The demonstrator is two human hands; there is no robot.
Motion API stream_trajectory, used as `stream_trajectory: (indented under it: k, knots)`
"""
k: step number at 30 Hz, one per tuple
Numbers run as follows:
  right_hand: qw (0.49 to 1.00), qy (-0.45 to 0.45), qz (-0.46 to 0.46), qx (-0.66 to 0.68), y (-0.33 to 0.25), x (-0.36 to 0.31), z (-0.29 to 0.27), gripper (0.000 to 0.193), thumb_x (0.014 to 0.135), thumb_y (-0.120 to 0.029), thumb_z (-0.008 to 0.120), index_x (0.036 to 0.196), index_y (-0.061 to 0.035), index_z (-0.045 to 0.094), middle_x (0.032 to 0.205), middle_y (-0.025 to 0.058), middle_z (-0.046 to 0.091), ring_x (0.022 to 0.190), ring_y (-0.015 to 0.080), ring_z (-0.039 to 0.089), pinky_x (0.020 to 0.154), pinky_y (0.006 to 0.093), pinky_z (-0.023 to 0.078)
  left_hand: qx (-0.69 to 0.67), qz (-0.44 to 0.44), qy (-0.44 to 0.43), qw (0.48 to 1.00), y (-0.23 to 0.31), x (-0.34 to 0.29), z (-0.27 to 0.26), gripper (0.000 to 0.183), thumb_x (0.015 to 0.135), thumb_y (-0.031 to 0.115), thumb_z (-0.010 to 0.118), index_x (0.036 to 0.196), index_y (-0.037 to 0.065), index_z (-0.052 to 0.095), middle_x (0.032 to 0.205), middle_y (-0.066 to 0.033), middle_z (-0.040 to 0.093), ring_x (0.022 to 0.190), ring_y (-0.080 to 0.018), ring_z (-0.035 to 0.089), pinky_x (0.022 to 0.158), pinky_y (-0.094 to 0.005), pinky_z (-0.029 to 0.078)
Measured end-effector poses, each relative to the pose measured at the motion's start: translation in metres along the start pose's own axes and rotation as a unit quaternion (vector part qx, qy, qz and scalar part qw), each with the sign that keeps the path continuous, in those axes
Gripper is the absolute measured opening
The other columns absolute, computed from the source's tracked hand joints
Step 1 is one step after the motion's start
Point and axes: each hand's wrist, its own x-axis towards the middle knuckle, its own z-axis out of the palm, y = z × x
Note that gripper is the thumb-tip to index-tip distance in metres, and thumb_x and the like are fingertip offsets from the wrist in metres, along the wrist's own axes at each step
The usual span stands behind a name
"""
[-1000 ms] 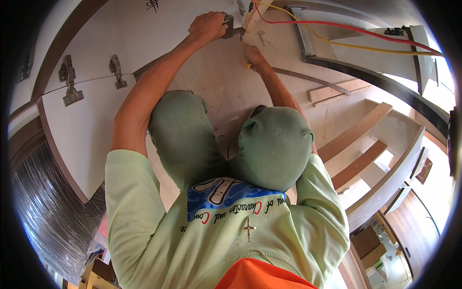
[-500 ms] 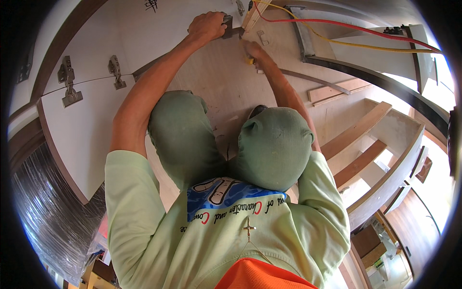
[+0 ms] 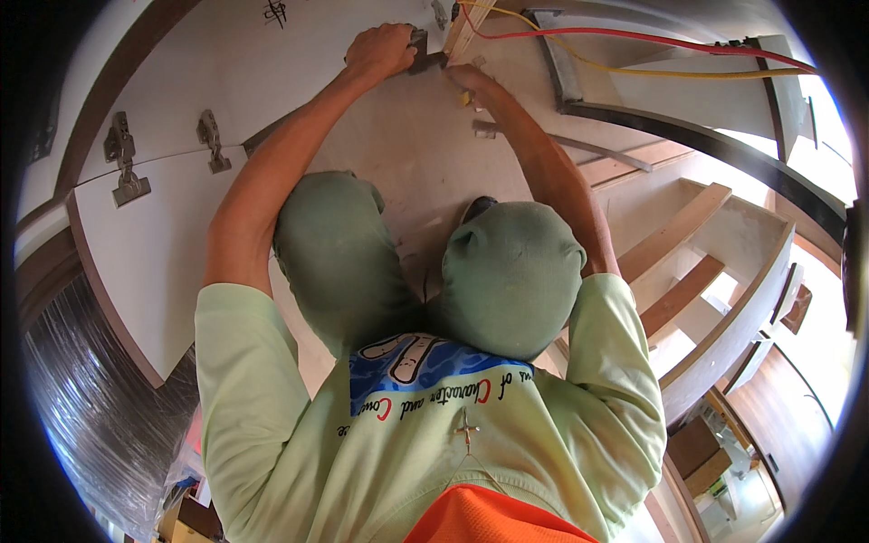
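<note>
At the far end of the panel I lean over, my left hand (image 3: 378, 51) is closed on a dark, flat piece (image 3: 420, 54), maybe metal, whose exact kind I cannot make out. Its lower end reaches toward my right hand (image 3: 471, 79), which is close beside it, by the foot of an upright wooden batten (image 3: 467, 25). My right fingers are curled, and a small yellow thing (image 3: 466, 98) shows under them. What that hand grips is mostly hidden. Both arms stretch forward around my bent knees (image 3: 511, 281).
Left, a white door panel (image 3: 136, 262) carries metal hinges (image 3: 125, 158). Black plastic wrap (image 3: 100, 407) covers something below. A thin brown strip (image 3: 602, 152) lies right of my right forearm, near a wooden frame with slats (image 3: 674, 235). Red and yellow hoses (image 3: 625, 43) cross the upper right.
My right hand has moved slightly up and left, closer to the dark piece. The left hand stays closed on it, and the whole view has shifted a little.
</note>
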Motion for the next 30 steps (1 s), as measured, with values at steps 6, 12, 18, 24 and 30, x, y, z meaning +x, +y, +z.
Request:
stream_trajectory:
  k: [6, 12, 18, 24, 30]
  knots:
    - [0.999, -0.014, -0.011, 0.052, -0.003, -0.013, 0.003, 0.026, 0.097, -0.029, 0.054, 0.088, -0.0059, 0.060, 0.068, 0.0074, 0.061, 0.051, 0.0183, 0.059, 0.043, 0.0327, 0.048, -0.009, -0.025, -0.010, 1.000, 0.003, -0.003, -0.006, 0.030, 0.089, 0.031, 0.065, 0.104, 0.005, 0.066, 0.102, -0.0143, 0.070, 0.097, -0.0345, 0.066, 0.084, -0.0454, 0.052]
    - [0.997, 0.006, -0.039, 0.062, -0.003, -0.020, 0.010, 0.030, 0.098, -0.031, 0.051, 0.084, -0.0054, 0.060, 0.062, 0.0075, 0.058, 0.045, 0.0190, 0.055, 0.039, 0.0327, 0.042, -0.021, -0.010, -0.005, 1.000, 0.001, -0.003, -0.005, 0.030, 0.089, 0.030, 0.064, 0.106, 0.005, 0.065, 0.102, -0.0156, 0.069, 0.098, -0.0349, 0.066, 0.085, -0.0452, 0.053]
    - [0.996, -0.005, -0.093, -0.004, 0.000, -0.030, 0.004, 0.031, 0.098, -0.029, 0.049, 0.080, -0.0046, 0.058, 0.061, 0.0080, 0.057, 0.046, 0.0181, 0.053, 0.040, 0.0322, 0.042, -0.015, 0.004, -0.001, 1.000, -0.001, -0.005, -0.004, 0.030, 0.090, 0.029, 0.063, 0.108, 0.006, 0.065, 0.102, -0.0161, 0.069, 0.097, -0.0342, 0.067, 0.083, -0.0452, 0.054]
    - [0.997, -0.006, -0.052, 0.055, -0.007, -0.029, 0.010, 0.028, 0.098, -0.025, 0.048, 0.079, -0.0058, 0.052, 0.062, 0.0064, 0.054, 0.047, 0.0172, 0.051, 0.042, 0.0320, 0.042, -0.032, 0.015, 0.004, 0.999, -0.004, -0.005, -0.005, 0.028, 0.091, 0.025, 0.063, 0.111, 0.005, 0.066, 0.101, -0.0173, 0.070, 0.095, -0.0336, 0.068, 0.084, -0.0449, 0.054]
    - [0.996, -0.025, -0.018, 0.082, -0.009, -0.029, 0.005, 0.026, 0.101, -0.027, 0.046, 0.086, -0.0069, 0.048, 0.068, 0.0054, 0.051, 0.051, 0.0148, 0.048, 0.044, 0.0295, 0.042, -0.032, 0.018, 0.011, 0.999, -0.004, -0.007, -0.005, 0.030, 0.090, 0.022, 0.063, 0.112, 0.003, 0.065, 0.104, -0.0183, 0.069, 0.098, -0.0330, 0.067, 0.086, -0.0445, 0.053]
